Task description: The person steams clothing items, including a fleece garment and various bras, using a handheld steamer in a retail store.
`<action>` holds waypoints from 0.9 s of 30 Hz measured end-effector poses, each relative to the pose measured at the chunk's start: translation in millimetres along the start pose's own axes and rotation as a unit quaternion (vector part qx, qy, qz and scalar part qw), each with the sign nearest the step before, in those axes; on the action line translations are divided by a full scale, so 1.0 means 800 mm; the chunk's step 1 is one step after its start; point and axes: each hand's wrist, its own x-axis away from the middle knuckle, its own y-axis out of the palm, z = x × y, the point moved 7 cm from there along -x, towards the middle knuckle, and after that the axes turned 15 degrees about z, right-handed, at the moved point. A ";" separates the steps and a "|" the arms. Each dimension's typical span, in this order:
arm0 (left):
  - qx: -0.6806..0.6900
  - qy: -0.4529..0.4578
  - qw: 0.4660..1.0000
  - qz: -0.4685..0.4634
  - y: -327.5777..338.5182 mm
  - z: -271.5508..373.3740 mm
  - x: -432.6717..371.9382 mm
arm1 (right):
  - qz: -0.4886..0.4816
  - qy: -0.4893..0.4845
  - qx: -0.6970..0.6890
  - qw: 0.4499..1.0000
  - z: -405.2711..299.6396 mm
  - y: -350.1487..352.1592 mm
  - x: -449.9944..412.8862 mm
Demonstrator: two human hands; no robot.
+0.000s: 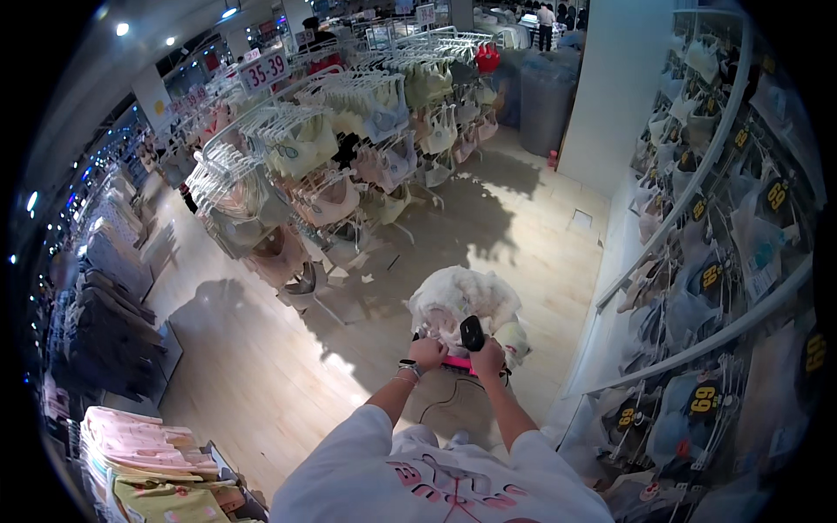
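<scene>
In front of me stands a bundle of white fluffy material [461, 294], with a pale yellow item [512, 337] at its right side. Below it shows a bright pink bar [458, 364]. My left hand [428, 353], with a watch at the wrist, is closed at the bundle's near left edge, around what looks like a dark handle end. My right hand [488, 359] grips a black handheld device [472, 332], whose head points up over the bundle. A thin dark cable loops below the pink bar.
Racks of hanging bras [314, 150] stand ahead and left. A wall display of bras [706, 261] runs along the right. Folded garments [147, 444] lie at the lower left. A large grey bin [544, 98] stands by the far wall; a person [545, 26] is farther back.
</scene>
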 end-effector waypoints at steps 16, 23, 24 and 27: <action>0.066 0.007 0.998 -0.004 0.022 0.009 -0.170 | -0.043 -0.079 0.033 0.995 -0.002 0.062 -0.181; 0.098 0.022 0.994 -0.039 0.053 -0.010 -0.234 | -0.091 -0.088 0.090 0.988 0.011 0.122 -0.244; 0.098 0.017 0.995 -0.028 0.059 -0.019 -0.239 | -0.102 -0.078 0.097 0.987 0.003 0.126 -0.254; 0.091 0.037 0.995 -0.031 0.067 -0.024 -0.265 | -0.099 -0.054 0.102 0.988 -0.002 0.138 -0.278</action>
